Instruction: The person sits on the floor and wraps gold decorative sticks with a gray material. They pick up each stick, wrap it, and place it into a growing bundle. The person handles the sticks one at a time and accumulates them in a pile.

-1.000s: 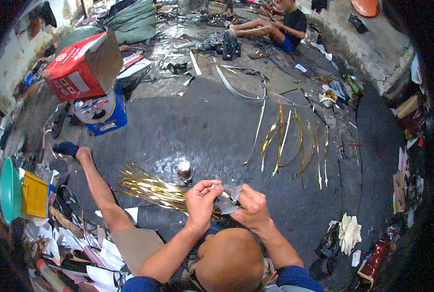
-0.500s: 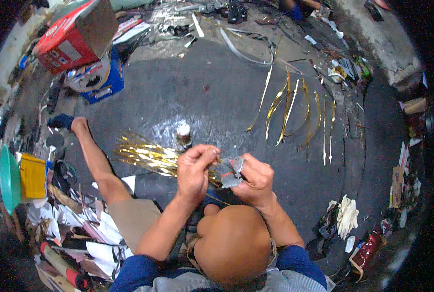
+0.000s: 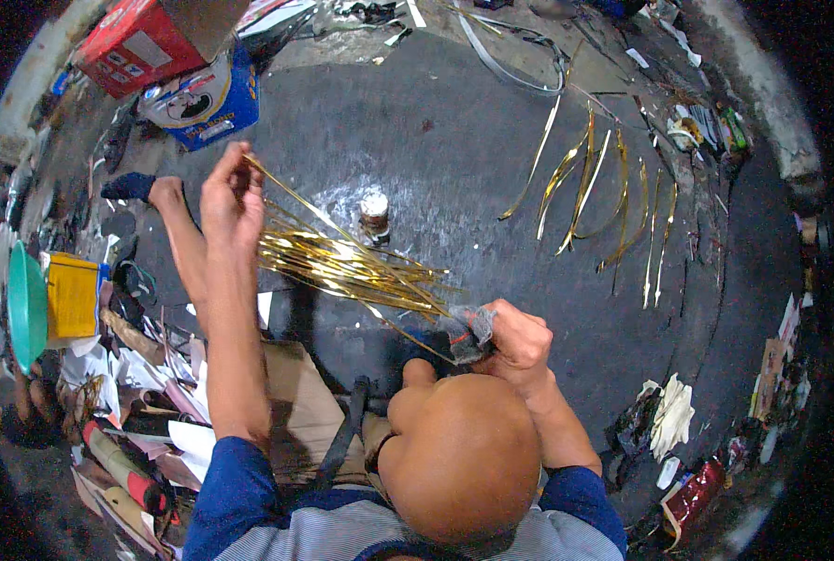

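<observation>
My left hand point(image 3: 233, 201) is raised at the left, fingers pinched on one end of a shiny gold strip point(image 3: 295, 194). That strip slants across to my right hand point(image 3: 520, 341), which is closed around a crumpled grey cloth point(image 3: 470, 329). The strip's other end runs to the cloth; whether it passes inside is hidden. Between my hands, a loose bundle of gold strips point(image 3: 328, 265) lies over the dark floor. Just beyond the bundle stands a small brown cylinder with a white top point(image 3: 375, 215).
Several separate gold strips point(image 3: 585, 187) lie on the floor point(image 3: 417, 122) at the right. A red box point(image 3: 141, 51) sits over a blue one point(image 3: 221, 107) at the far left. Nearer are a green basin point(image 3: 27, 309), a yellow container point(image 3: 73, 294) and paper scraps point(image 3: 193, 449).
My left hand has moved from beside the cloth out to the far left, with a gold strip now stretched between the hands. My right hand stays closed on the cloth. The view has shifted slightly.
</observation>
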`<move>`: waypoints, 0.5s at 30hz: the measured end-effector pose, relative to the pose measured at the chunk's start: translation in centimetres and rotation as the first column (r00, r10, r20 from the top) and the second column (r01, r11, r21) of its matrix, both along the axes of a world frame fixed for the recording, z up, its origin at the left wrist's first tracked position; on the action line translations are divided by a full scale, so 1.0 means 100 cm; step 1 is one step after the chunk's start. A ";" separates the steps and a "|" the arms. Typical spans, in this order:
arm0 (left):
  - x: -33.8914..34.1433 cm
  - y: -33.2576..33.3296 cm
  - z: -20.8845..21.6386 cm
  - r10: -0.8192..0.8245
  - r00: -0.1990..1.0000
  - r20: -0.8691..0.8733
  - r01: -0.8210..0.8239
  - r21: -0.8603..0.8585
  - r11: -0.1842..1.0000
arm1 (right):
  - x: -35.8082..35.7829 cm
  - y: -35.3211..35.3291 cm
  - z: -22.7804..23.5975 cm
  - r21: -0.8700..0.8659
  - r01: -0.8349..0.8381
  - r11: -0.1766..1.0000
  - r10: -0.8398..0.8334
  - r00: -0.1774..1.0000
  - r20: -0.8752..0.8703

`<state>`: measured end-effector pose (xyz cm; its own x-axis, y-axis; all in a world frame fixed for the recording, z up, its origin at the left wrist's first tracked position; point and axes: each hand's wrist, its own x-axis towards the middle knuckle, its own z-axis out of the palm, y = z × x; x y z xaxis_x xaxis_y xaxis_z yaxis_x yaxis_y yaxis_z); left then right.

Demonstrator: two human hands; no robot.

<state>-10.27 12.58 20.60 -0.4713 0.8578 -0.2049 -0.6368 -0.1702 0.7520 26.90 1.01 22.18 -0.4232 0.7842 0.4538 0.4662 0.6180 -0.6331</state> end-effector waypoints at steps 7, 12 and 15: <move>-0.042 0.023 -0.013 0.171 0.985 -0.034 -0.174 -0.110 0.979 | 0.007 -0.009 -0.009 -0.059 -0.031 0.998 0.036 0.997 0.075; -0.107 0.031 -0.045 0.056 0.996 -0.065 -0.066 -0.165 0.984 | 0.007 -0.005 -0.014 -0.063 -0.094 0.994 0.100 0.990 0.095; -0.102 0.030 -0.049 0.072 0.979 -0.192 -0.117 -0.237 0.964 | 0.010 -0.005 -0.018 -0.081 -0.118 0.990 0.128 0.984 0.121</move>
<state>-20.42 15.59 15.69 -0.5965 0.7414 -0.3074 -0.4766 -0.0190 0.8789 27.90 0.54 20.42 -0.5687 0.7517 0.3341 0.4683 0.6298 -0.6198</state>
